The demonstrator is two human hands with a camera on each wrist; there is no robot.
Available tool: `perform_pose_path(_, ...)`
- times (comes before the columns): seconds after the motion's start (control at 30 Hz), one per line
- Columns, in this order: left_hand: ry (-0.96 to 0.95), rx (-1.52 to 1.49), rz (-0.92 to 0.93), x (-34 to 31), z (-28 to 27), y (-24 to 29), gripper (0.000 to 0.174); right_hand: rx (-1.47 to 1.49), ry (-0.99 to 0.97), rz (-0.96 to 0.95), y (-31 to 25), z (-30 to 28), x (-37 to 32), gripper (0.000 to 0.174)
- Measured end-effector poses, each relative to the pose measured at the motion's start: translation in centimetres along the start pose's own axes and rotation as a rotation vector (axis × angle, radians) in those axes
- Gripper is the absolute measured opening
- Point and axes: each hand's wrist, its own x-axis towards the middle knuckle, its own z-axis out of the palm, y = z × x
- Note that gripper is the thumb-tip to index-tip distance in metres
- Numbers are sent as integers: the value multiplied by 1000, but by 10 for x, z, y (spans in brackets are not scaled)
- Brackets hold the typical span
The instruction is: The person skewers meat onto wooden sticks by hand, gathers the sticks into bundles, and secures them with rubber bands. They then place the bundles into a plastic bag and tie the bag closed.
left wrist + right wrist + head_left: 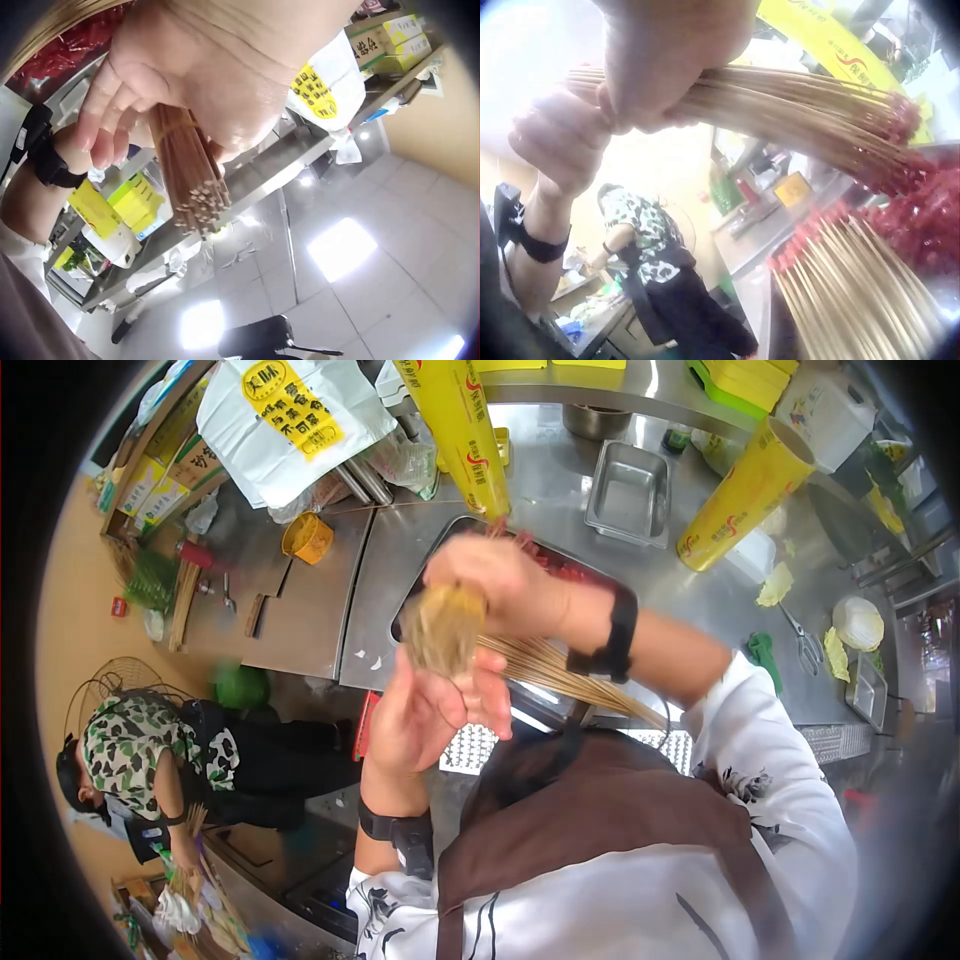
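My right hand [490, 575] grips a bundle of thin wooden skewers [445, 635], its bare ends toward me. In the left wrist view a yellowish band circles the bundle [191, 169]. The right wrist view shows red meat pieces [896, 161] on the skewers' far ends, with my right hand [667, 67] round the sticks. Beside the bare ends is my left hand [430, 705], palm up, fingers loosely bent. Below the hands, a metal tray [400, 622] holds more red meat skewers [855, 277], their sticks [570, 680] reaching over its near edge.
Yellow printed rolls [745, 495] stand at the back, near an empty-looking steel pan [628, 495]. Scissors [803, 640] and a green cloth [763, 658] lie on the right. A yellow tub [307, 538] sits on the left counter. Another person [150, 750] works at the left.
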Motion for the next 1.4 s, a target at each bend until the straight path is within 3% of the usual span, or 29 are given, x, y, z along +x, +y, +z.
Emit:
perform_pose_path(0.03, -31, -1, 78, -1, 0, -2, 69, -4, 90, 41, -2, -6, 14, 26)
perform_pose_path(0.1, -48, 9, 87, 2, -3, 0, 69, 114, 171, 322, -4, -16, 32, 25)
perform_pose_path(0.17, 53, -7, 71, 2, -2, -4, 57, -26, 170, 298, -15, -46, 57, 15)
perform_pose_path(0.23, 254, 43, 30, 5, -18, -15, 50, -119, 388, 302, -10, -67, 67, 15)
perform_pose_path(0.27, 287, 48, 12, 6, -23, -18, 39, -3, 405, 286, -12, -87, 71, 16)
perform_pose_path(0.3, 325, 32, -5, 6, -28, -23, 37, 112, 421, 270, -19, -106, 80, 17)
perform_pose_path(0.33, 361, 19, -23, 7, -34, -28, 36, -62, 519, 336, -56, -117, 103, 15)
perform_pose_path(0.43, 416, -31, -62, 10, -45, -40, 31, -6, 578, 431, -70, -154, 104, 13)
perform_pose_path(0.6, 462, -82, -124, 18, -47, -51, 27, -480, 558, 677, -101, -193, 77, 13)
perform_pose_path(0.7, 485, -49, -162, 25, -45, -54, 24, -651, 506, 654, -92, -219, 38, 13)
perform_pose_path(0.73, 483, -24, -167, 25, -47, -59, 23, -722, 523, 660, -92, -221, 21, 20)
perform_pose_path(0.83, 487, 28, -184, 31, -44, -66, 19, -652, 613, 806, -79, -230, -40, 27)
perform_pose_path(0.93, 450, 56, -193, 39, -36, -75, 17, -650, 544, 911, -74, -209, -104, 27)
perform_pose_path(1.0, 427, 78, -220, 42, -32, -80, 16, -567, 625, 1005, -77, -197, -129, 28)
perform_pose_path(1.2, 400, 123, -224, 50, -28, -83, 15, -543, 563, 1000, -81, -200, -127, 35)
perform_pose_path(1.3, 425, 193, -188, 51, -20, -76, 14, -296, 574, 1084, -92, -206, -117, 54)
perform_pose_path(1.4, 422, 206, -154, 49, -23, -73, 15, -334, 533, 864, -91, -218, -111, 74)
